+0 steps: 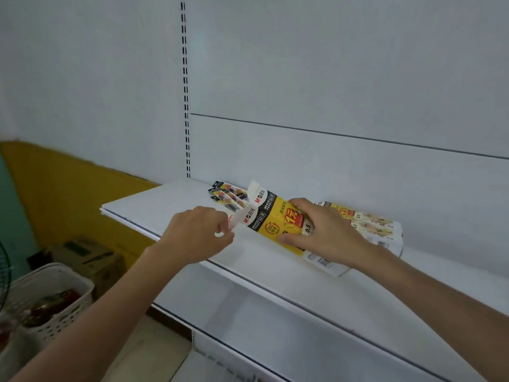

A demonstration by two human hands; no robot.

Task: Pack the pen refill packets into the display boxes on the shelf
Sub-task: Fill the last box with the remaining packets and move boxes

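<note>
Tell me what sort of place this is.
Probably a small shop being stocked: white shelving with a slotted upright, a yellow display box printed with a price and barcode, and loose refill packets lying at the back.

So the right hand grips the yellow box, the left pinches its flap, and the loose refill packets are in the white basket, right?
Not quite. In the head view the loose refill packets lie on the shelf behind the yellow box, not in the white basket. The rest holds: the right hand grips the box and the left hand pinches its flap.
</note>
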